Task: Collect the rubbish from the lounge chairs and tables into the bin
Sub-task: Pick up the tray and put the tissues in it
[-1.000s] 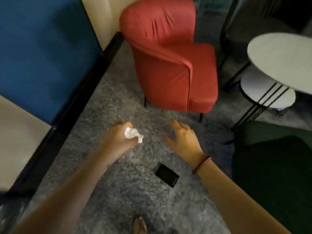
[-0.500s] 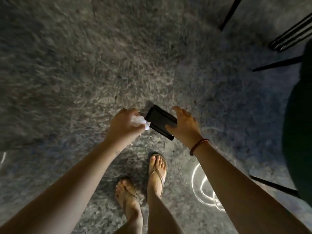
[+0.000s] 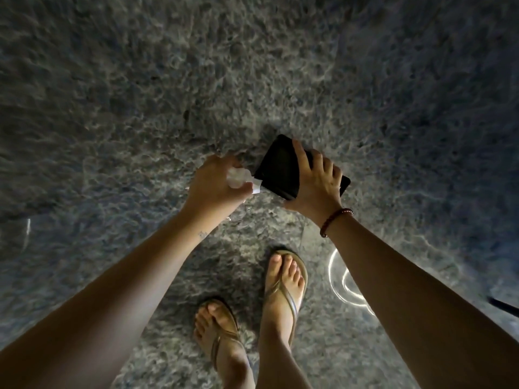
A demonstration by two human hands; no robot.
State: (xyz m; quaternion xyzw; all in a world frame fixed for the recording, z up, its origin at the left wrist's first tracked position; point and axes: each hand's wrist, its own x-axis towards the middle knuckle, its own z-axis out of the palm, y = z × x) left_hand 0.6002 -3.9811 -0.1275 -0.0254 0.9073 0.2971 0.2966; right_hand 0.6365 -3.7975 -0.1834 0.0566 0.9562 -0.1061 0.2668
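Observation:
I look straight down at the grey carpet. My left hand [image 3: 214,182] is closed around a crumpled white tissue [image 3: 238,178] that sticks out between thumb and fingers. Just to its right, my right hand [image 3: 316,185] grips a small black box-like bin [image 3: 278,169] by its right side, fingers over its top edge. The tissue's tip touches the bin's left edge. Whether the bin rests on the carpet or is lifted off it I cannot tell.
Grey shaggy carpet [image 3: 140,94] fills the view. My two feet in flip-flops [image 3: 285,279] stand just below the hands. A thin dark chair leg [image 3: 504,306] pokes in at the right edge.
My view tipped from the red chair down to the floor. My right hand went from open above the black bin to gripping it. The left hand brought the tissue to its edge.

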